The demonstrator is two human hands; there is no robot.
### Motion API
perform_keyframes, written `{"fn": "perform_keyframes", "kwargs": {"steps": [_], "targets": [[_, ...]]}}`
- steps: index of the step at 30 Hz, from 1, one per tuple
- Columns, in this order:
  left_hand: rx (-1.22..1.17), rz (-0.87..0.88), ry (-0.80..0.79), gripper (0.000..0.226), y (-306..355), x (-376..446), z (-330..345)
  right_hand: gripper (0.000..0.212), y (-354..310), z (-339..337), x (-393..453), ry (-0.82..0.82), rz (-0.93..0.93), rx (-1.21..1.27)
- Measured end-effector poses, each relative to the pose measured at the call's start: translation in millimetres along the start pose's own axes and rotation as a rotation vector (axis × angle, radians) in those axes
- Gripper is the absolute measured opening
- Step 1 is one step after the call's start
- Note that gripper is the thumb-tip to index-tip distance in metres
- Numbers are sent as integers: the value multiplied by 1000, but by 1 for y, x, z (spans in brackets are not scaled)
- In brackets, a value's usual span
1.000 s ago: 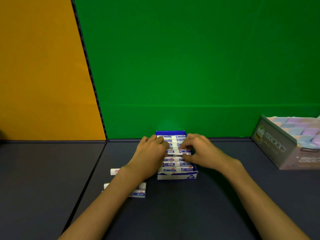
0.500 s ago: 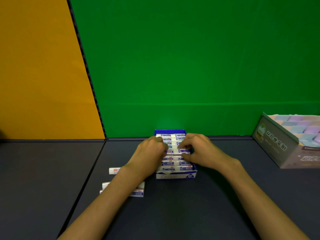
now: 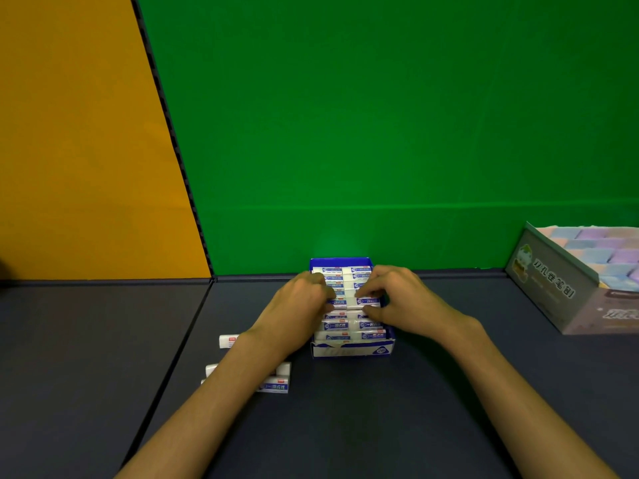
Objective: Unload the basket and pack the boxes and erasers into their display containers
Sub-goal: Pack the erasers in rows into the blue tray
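Where left hand (image 3: 297,314) covers eraser box (image 3: 351,350), its grip unclear | right hand (image 3: 397,299) pinches eraser (image 3: 352,301) | dark bench (image 3: 380,409), green wall (image 3: 380,115)

Blue box (image 3: 340,263) with white-and-blue front, packed with white erasers (image 3: 368,301) in blue-and-white sleeves with small red marks, on dark grey table (image 3: 380,426); green wall (image 3: 380,115), orange wall (image 3: 69,133); grey carton (image 3: 553,292) holding pastel pink, purple and blue blocks (image 3: 608,247).
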State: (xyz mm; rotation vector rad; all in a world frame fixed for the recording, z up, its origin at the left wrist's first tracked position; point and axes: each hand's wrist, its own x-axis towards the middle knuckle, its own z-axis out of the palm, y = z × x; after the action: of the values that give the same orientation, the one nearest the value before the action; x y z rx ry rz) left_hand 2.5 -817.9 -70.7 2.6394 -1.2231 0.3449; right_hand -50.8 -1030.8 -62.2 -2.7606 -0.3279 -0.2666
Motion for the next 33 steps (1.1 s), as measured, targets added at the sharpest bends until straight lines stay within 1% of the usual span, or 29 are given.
{"fn": "perform_keyframes", "kwargs": {"steps": [7, 11, 14, 18, 23, 29, 33], "targets": [[7, 0, 2, 28, -1, 1, 1, 33, -2, -1, 0, -6, 2, -11], [29, 35, 51, 32, -4, -3, -2, 34, -4, -1, 1, 5, -3, -28], [-31, 33, 69, 38, -12, -11, -11, 31, -12, 0, 4, 37, -35, -26], [-68, 10, 32, 35, -31, -29, -27, 25, -33, 5, 13, 65, -104, 9], [-128, -98, 15, 28, -68, -61, -37, 21, -61, 15, 23, 40, -163, 39], [-203, -209, -77, 30, -95, -92, -46, 21, -86, 31, 31, 6, -220, 8], [-244, -207, -121, 31, -100, -104, -49, 17, -97, 34, 33, 14, -244, -51]]}}
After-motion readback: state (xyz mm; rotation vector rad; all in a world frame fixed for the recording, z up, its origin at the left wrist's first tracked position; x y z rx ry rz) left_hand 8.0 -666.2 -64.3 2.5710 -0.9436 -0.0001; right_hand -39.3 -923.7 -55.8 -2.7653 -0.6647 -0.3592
